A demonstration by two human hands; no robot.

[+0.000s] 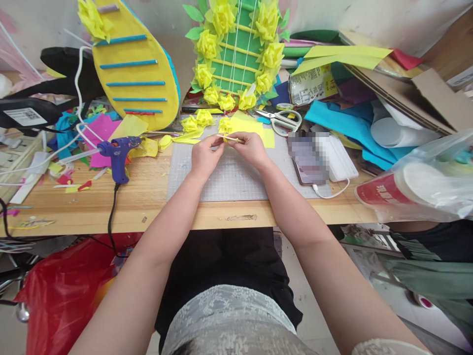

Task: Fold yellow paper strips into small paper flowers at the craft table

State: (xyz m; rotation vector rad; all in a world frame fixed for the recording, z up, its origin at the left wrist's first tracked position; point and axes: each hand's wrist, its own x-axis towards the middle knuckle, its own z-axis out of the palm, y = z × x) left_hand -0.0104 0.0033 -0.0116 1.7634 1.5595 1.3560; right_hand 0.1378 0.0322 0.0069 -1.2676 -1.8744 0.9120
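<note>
Hands pinch a thin wooden stick (231, 139) between us, left hand (204, 157) and right hand (253, 149) at either end; light, stiff, snappable, we judge.

Both arms reach straight out in front, bare to the elbows. The left hand (202, 157) and the right hand (252, 148) sit close together, fingers curled in, fingertips pinched and pointing at each other.

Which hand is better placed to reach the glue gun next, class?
Probably the left hand: the glue gun stands on its side of the table, whereas the right hand would have to cross over.
</note>
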